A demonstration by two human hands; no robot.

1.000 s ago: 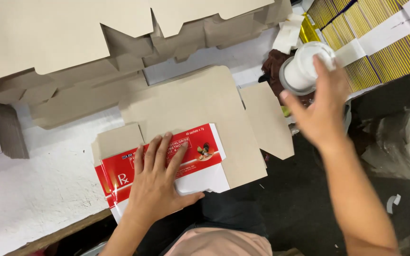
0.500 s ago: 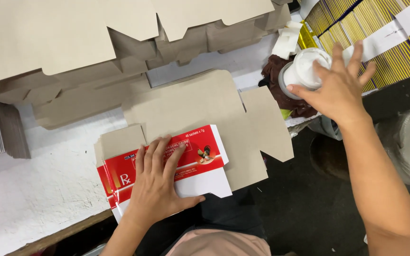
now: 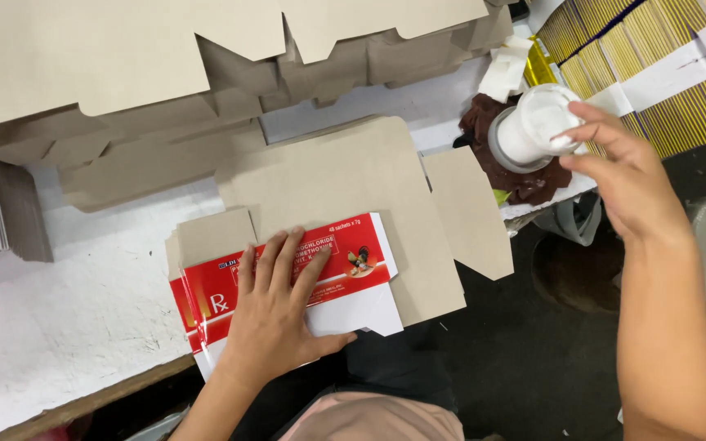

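Since half a second ago: right hand [image 3: 624, 175] drawn back a little from the white pot [image 3: 533, 124], fingers now loosely spread, only the fingertips [image 3: 567, 139] at its rim, perhaps just touching, hard to tell from this angle. No grip on it. Pot upright on a dark brown rag [image 3: 512, 167] at the right end of the white table [image 3: 67, 318], beside rows of yellow packs [image 3: 614, 49]. Left hand [image 3: 275, 314] unchanged, pressed flat and open, palm down, on the folded red and white carton [image 3: 353, 261], fingers fanned over the red panel. Carton at the near table edge, part over it, lying on an unfolded grey cardboard blank [image 3: 345, 175]. More flat grey blanks [image 3: 108, 73] heaped across the back of the table. Dark floor [image 3: 533, 367] below.
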